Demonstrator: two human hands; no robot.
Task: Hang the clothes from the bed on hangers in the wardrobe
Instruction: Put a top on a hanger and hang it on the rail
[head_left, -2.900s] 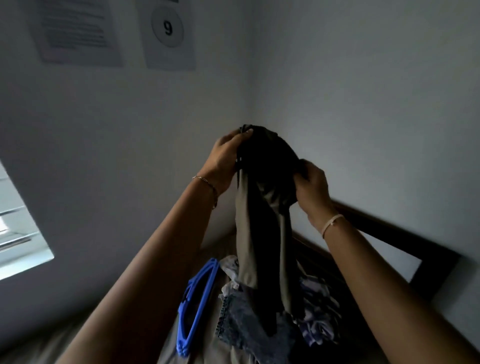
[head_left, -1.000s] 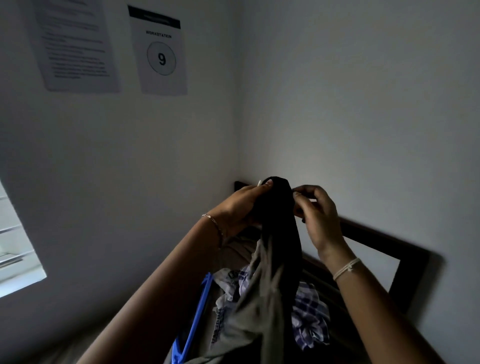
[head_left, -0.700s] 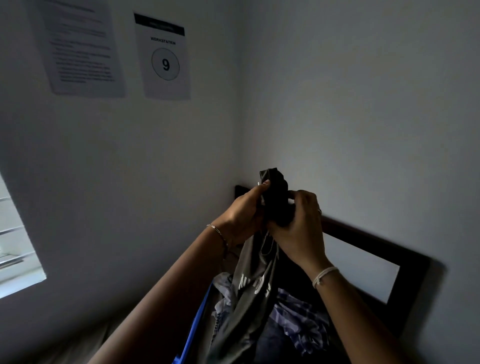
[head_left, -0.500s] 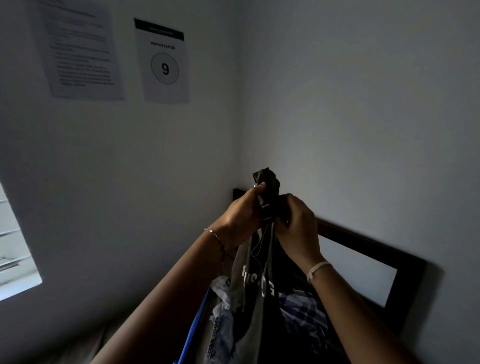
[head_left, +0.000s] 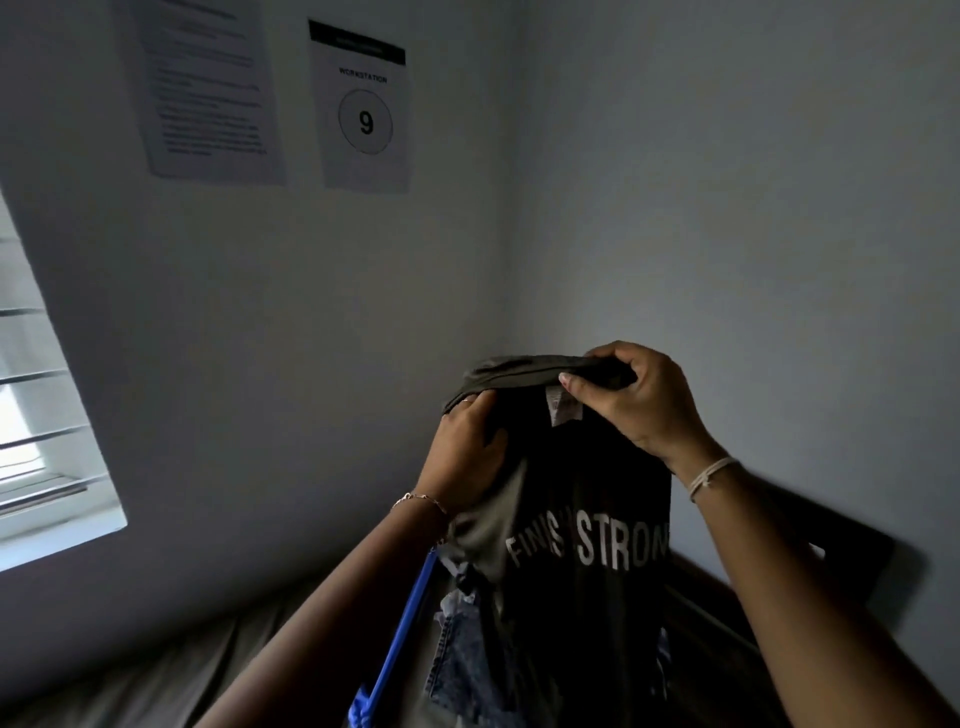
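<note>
so, the dark t-shirt (head_left: 587, 519) hangs above the bed (head_left: 156, 675), neck held open: left hand (head_left: 467, 457) grips one side of the collar (head_left: 519, 371), right hand (head_left: 639, 405) pinches the other by the label (head_left: 563, 410). next, i'd guess, the blue hanger (head_left: 400, 639) goes in.

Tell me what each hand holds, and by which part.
Both hold the dark T-shirt by its collar: the right hand pinches the rim beside the label, the left hand grips the fabric at the collar's other end.

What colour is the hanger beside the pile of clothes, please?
The hanger is bright blue; it shows best in the head view, at lower centre.
</note>
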